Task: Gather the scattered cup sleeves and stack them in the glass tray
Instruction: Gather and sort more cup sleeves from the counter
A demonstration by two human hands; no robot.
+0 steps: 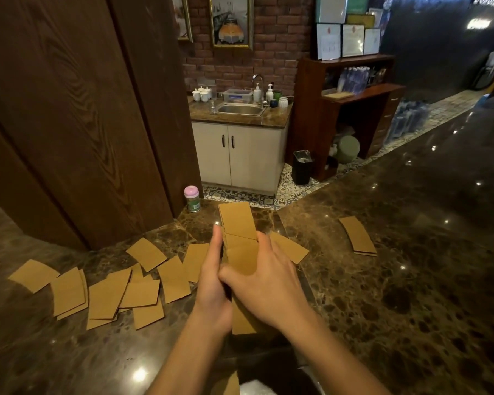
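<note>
Both my hands hold a bundle of brown cardboard cup sleeves upright above the dark marble counter. My left hand grips its left edge, thumb pointing up. My right hand wraps its right side and front. Several loose sleeves lie scattered flat on the counter to the left. One sleeve peeks out behind my right hand, and a small pile of sleeves lies further right. Below my wrists at the bottom edge is a glass tray with a sleeve showing; it is mostly hidden.
A small jar with a pink lid stands at the counter's far edge beside a dark wooden pillar. Beyond the counter are a sink cabinet, a black bin and a wooden shelf unit.
</note>
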